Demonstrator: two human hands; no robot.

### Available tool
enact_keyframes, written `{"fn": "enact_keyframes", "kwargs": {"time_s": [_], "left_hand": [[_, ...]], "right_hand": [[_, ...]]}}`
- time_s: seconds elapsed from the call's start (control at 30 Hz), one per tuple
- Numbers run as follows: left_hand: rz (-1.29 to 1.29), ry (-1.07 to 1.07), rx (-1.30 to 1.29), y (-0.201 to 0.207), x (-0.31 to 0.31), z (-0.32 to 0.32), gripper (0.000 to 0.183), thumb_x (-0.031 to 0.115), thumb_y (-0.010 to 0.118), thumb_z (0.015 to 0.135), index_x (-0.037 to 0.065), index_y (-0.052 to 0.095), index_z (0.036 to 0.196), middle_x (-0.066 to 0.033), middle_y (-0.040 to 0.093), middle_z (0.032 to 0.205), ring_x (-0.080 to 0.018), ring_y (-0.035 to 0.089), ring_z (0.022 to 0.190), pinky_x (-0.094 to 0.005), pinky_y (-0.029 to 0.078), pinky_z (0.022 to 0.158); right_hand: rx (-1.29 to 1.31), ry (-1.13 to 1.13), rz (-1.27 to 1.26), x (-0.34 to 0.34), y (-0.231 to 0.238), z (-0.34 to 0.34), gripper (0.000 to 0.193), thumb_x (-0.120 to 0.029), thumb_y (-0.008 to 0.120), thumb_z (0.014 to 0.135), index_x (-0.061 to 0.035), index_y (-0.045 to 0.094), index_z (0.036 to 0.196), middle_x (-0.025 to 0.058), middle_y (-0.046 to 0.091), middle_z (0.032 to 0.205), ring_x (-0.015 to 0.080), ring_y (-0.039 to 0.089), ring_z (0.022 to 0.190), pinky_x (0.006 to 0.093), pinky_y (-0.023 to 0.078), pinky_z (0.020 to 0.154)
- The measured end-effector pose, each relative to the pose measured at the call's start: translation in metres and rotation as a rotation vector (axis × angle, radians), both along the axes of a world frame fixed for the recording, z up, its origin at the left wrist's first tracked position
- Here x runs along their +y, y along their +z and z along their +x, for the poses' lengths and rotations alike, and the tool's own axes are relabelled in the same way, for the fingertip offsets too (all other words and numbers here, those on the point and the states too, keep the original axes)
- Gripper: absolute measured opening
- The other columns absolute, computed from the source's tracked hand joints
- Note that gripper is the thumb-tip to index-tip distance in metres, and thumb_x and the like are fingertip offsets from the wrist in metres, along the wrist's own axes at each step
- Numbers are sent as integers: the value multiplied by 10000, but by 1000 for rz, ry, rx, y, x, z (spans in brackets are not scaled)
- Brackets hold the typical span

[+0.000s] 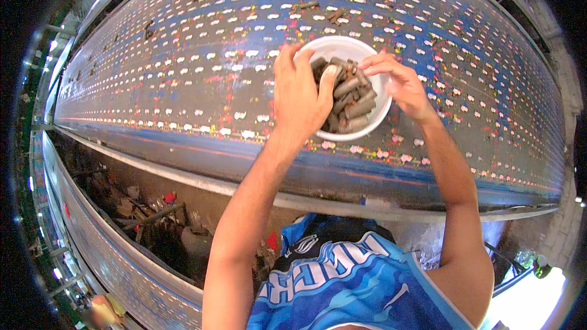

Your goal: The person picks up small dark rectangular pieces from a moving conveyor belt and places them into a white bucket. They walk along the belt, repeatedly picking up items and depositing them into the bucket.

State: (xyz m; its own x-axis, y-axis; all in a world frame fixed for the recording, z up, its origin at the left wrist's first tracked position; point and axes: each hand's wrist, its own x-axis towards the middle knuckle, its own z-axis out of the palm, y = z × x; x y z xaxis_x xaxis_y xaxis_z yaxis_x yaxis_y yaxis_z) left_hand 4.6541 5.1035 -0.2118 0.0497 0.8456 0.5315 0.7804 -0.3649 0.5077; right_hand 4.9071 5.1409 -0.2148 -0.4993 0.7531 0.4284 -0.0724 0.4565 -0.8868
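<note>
A round white plastic bucket [384, 107] stands on a long patterned table [202, 79]. Inside it lies a heap of short, dark brown, stick-like rolls [350, 93]; their exact kind I cannot make out. My left hand [299, 91] wraps over the bucket's left side, with the thumb inside against the rolls. From the right, my right hand [400, 82] reaches over the rim, its fingers stretched toward the top of the heap. Its fingertips come close to the rolls, and part of this hand is blurred.
More brown pieces [336, 16] lie loose beyond the bucket, and a few [148, 29] at far left. A pale rail [202, 181] edges the table's near side. A second patterned table [122, 263] runs at lower left, with clutter [165, 214] between. Another person [105, 311] is at lower left.
</note>
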Motion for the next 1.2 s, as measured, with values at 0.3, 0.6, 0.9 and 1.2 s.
{"fn": "enact_keyframes", "kwargs": {"time_s": [0.3, 0.6, 0.9, 1.2], "left_hand": [[-244, -7, 68, 14, 2, -1, 594, 334, 714, 976, -25, 524, 1409, -291, 469, 1494, -473, 505, 1357, -556, 437, 1132], [-334, -11, 62, 19, 5, -2, 630, 421, 696, 992, -25, 537, 1407, -280, 469, 1488, -475, 510, 1350, -565, 467, 1093], [-343, -20, 51, 20, 6, -1, 643, 439, 702, 990, -33, 543, 1396, -275, 467, 1491, -478, 503, 1361, -578, 452, 1101], [-230, -25, 41, 12, 2, 3, 645, 498, 616, 1033, -25, 518, 1398, -267, 474, 1476, -476, 457, 1391, -589, 375, 1164]], "right_hand": [[-394, -575, -375, 274, -82, 58, 592, -467, 724, 1013, -50, 642, 1425, 128, 693, 1386, 231, 651, 1285, 375, 478, 1107], [-1030, -804, -379, 433, -165, -30, 968, -944, 558, 809, -370, 530, 1588, 231, 248, 1741, 553, 228, 1563, 812, 235, 1166], [-1197, -197, 143, 359, -125, -134, 643, -648, 768, 859, -319, 620, 1392, 86, 554, 1458, 425, 423, 1428, 686, 374, 1102], [-1366, 149, 103, 331, -80, -63, 637, -396, 740, 941, -329, 466, 1513, 219, 505, 1479, 466, 475, 1399, 661, 410, 1128]]}}
